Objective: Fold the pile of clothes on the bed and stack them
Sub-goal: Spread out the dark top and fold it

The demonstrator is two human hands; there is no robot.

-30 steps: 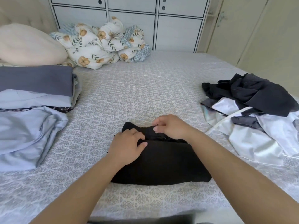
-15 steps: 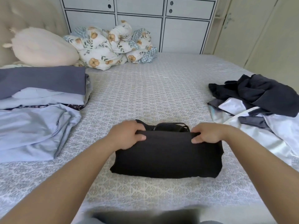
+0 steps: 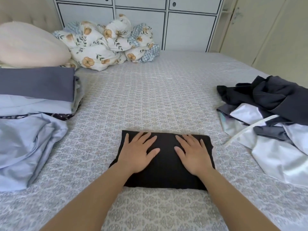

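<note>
Both forearms reach forward from the near edge of the bed (image 3: 150,97), bare to the elbow. The left hand (image 3: 139,152) lies palm down on the left half of a folded black garment (image 3: 166,164), fingers straight and slightly spread, thumb angled inward. The right hand (image 3: 194,155) lies palm down on the right half in the same manner, thumb pointing toward the left hand. Neither hand grasps anything; both lie flat on the cloth with nothing curled round it. A strip of black fabric shows between the two thumbs.

The garment is a compact rectangle lying flat on the patterned bedcover, directly under both palms, its far edge just beyond the fingertips and its near edge under the wrists.

Well to the right of the right hand sits an unfolded pile of clothes (image 3: 273,117), dark pieces on top of white and grey ones, with a white strap trailing toward the black garment without reaching it. Well to the left of the left hand lies a stack of folded clothes (image 3: 36,90), a dark blue-grey piece uppermost, and a loosely folded pale blue piece (image 3: 28,147) nearer the viewer. Beyond the stack rests a pink pillow (image 3: 28,45), and beside it a bunched floral quilt (image 3: 106,42). White cabinets (image 3: 186,29) stand behind the bed. The bedcover between the hands and both piles carries nothing that blocks either arm.
</note>
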